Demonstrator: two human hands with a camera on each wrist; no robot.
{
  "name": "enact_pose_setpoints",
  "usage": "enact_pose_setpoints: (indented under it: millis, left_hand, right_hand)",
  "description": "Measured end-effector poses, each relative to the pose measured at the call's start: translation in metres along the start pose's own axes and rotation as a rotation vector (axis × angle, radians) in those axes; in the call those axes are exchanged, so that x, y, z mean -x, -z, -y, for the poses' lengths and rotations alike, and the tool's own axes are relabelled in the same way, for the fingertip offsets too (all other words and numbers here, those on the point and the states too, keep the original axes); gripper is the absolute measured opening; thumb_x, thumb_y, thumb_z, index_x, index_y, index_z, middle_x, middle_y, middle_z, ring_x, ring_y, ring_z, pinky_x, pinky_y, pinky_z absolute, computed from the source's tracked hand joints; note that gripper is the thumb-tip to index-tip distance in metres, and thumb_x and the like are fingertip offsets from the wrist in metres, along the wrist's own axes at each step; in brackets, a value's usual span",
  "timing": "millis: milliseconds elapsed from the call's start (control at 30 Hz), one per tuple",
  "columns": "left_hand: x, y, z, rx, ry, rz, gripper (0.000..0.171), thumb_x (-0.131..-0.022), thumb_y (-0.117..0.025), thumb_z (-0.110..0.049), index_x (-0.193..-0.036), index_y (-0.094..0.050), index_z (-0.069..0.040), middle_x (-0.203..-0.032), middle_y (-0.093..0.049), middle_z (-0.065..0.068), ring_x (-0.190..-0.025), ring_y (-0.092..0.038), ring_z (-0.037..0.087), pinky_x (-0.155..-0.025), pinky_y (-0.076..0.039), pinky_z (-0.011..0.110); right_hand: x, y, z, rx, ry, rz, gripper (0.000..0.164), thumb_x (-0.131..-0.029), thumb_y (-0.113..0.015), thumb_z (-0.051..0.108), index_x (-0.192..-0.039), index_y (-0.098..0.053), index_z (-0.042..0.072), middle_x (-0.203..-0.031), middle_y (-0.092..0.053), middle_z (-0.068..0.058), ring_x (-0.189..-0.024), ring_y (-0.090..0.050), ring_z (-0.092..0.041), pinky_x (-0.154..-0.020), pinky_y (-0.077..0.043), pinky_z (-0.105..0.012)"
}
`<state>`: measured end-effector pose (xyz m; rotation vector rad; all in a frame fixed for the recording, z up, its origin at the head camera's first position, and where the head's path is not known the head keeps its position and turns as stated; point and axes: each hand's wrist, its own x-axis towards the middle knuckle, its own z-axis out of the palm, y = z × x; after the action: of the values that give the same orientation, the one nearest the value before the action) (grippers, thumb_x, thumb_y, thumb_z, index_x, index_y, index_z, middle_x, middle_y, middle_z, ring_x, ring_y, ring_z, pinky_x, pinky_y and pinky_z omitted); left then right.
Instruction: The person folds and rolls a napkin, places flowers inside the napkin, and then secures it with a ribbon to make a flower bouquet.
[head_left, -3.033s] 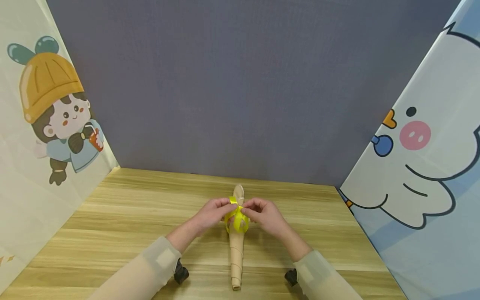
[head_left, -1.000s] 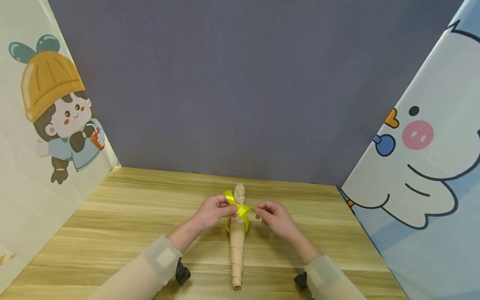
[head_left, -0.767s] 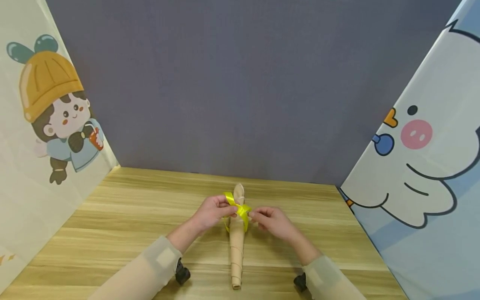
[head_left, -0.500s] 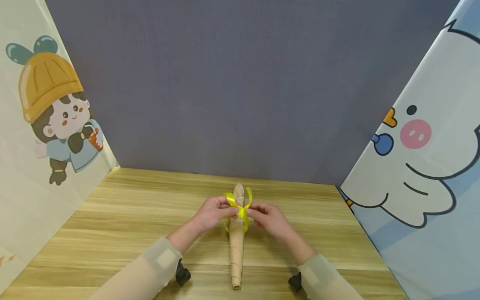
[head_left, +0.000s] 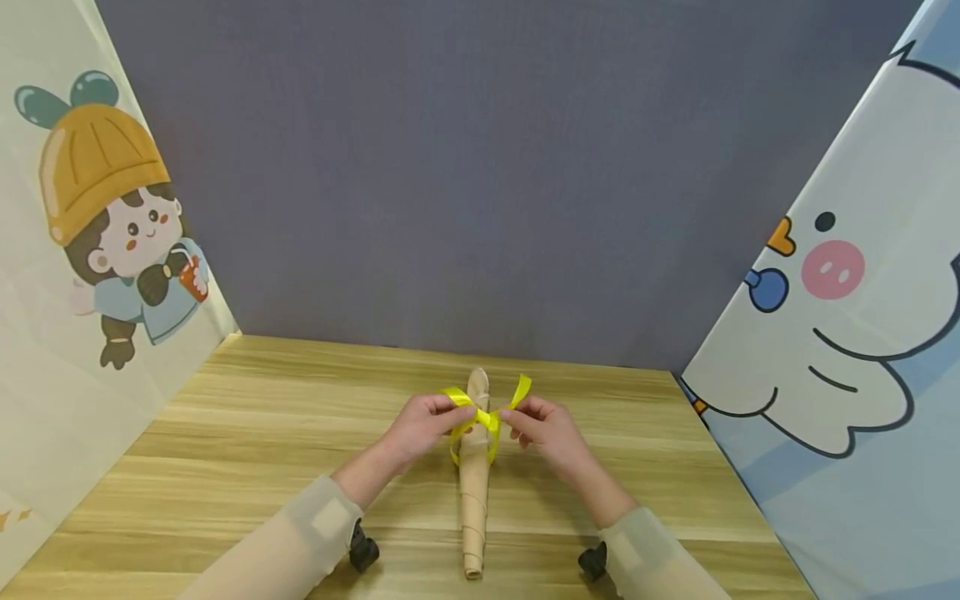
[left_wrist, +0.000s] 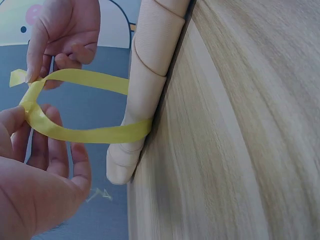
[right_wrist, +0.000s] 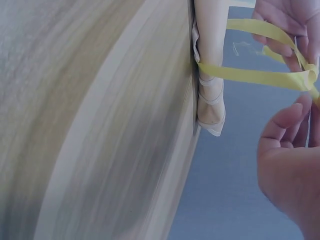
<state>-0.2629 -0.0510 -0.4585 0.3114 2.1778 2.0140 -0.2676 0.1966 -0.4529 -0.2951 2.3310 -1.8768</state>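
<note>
A long beige rolled bundle (head_left: 474,492), wrapped in a spiral, lies lengthwise on the wooden table. Round its upper part runs a yellow ribbon (left_wrist: 90,135) in a loose loop, raised well off the bundle and crossed over itself at the top. My left hand (head_left: 429,425) pinches the ribbon left of the crossing between thumb and fingers. On the other side my right hand (head_left: 542,427) pinches it just right of the crossing, and a free ribbon end sticks up past the fingertips. Both wrist views show the loop standing out from the bundle.
The wooden table (head_left: 300,467) meets a dark grey-blue panel (head_left: 465,183) at the back. A white panel with a cartoon child (head_left: 127,242) stands at left, and one with a white cartoon animal (head_left: 855,275) at right. Black wrist cameras (head_left: 363,550) hang under both cuffs.
The right hand has moved rightward from the crossing, let go of the ribbon's end and taken it anew nearer the crossing. The ribbon's two ends now spread wider apart; the bundle stays put.
</note>
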Motion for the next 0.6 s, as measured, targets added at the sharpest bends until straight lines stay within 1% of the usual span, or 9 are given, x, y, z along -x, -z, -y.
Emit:
enact_pose_setpoints:
  millis: [67,167,267,333,467,600]
  left_hand:
    - [-0.0003,0.0000,0.0007,-0.007,-0.004,-0.019,0.028,-0.106,-0.075,-0.027,-0.117,-0.083,-0.002,-0.104,-0.082,0.006,-0.097,-0.071,0.013,-0.090,-0.058,0.030]
    - [-0.0006,-0.0001,0.0005,-0.002,-0.001,-0.041,0.029,-0.106,-0.075,-0.028,-0.117,-0.083,-0.003,-0.103,-0.081,0.000,-0.098,-0.070,0.012,-0.092,-0.058,0.031]
    - [0.0001,-0.0006,-0.0010,0.003,-0.004,-0.062,0.029,-0.105,-0.075,-0.028,-0.115,-0.082,-0.002,-0.104,-0.080,-0.001,-0.098,-0.069,0.012,-0.094,-0.058,0.034]
    - [-0.0004,-0.0005,-0.0015,0.017,-0.002,-0.080,0.028,-0.105,-0.076,-0.028,-0.113,-0.082,-0.001,-0.105,-0.080,0.000,-0.098,-0.069,0.012,-0.097,-0.059,0.039]
    - [-0.0024,-0.0003,-0.0011,0.057,-0.007,-0.116,0.024,-0.104,-0.077,-0.023,-0.108,-0.081,0.000,-0.102,-0.079,0.001,-0.097,-0.069,0.015,-0.100,-0.060,0.046]
    - [-0.0030,0.0001,-0.0008,0.061,-0.017,-0.129,0.020,-0.103,-0.079,-0.020,-0.104,-0.081,0.000,-0.097,-0.079,0.000,-0.096,-0.070,0.018,-0.098,-0.059,0.045]
  right_hand:
    - [0.0002,0.0006,-0.0003,-0.004,0.005,-0.011,0.023,-0.103,-0.079,0.022,-0.102,-0.074,-0.001,-0.083,-0.070,-0.004,-0.079,-0.065,-0.018,-0.071,-0.058,-0.032]
    - [0.0005,0.0013,-0.0010,-0.008,0.012,-0.029,0.022,-0.102,-0.080,0.022,-0.099,-0.074,0.001,-0.081,-0.070,-0.004,-0.077,-0.065,-0.019,-0.069,-0.057,-0.031]
    - [0.0009,0.0015,-0.0010,-0.010,0.019,-0.040,0.021,-0.102,-0.081,0.022,-0.100,-0.075,0.002,-0.078,-0.069,-0.001,-0.075,-0.063,-0.020,-0.067,-0.055,-0.029]
    - [0.0012,0.0013,-0.0006,-0.018,0.024,-0.043,0.022,-0.101,-0.081,0.021,-0.103,-0.075,0.000,-0.078,-0.068,0.000,-0.074,-0.063,-0.019,-0.066,-0.054,-0.028]
    - [0.0017,0.0011,0.0003,-0.041,0.034,-0.048,0.023,-0.102,-0.080,0.016,-0.112,-0.075,-0.003,-0.082,-0.072,0.003,-0.072,-0.063,-0.014,-0.065,-0.053,-0.026]
    - [0.0016,0.0023,-0.0005,-0.036,0.027,-0.067,0.023,-0.102,-0.079,0.014,-0.116,-0.076,-0.004,-0.082,-0.074,0.004,-0.072,-0.064,-0.014,-0.066,-0.053,-0.025]
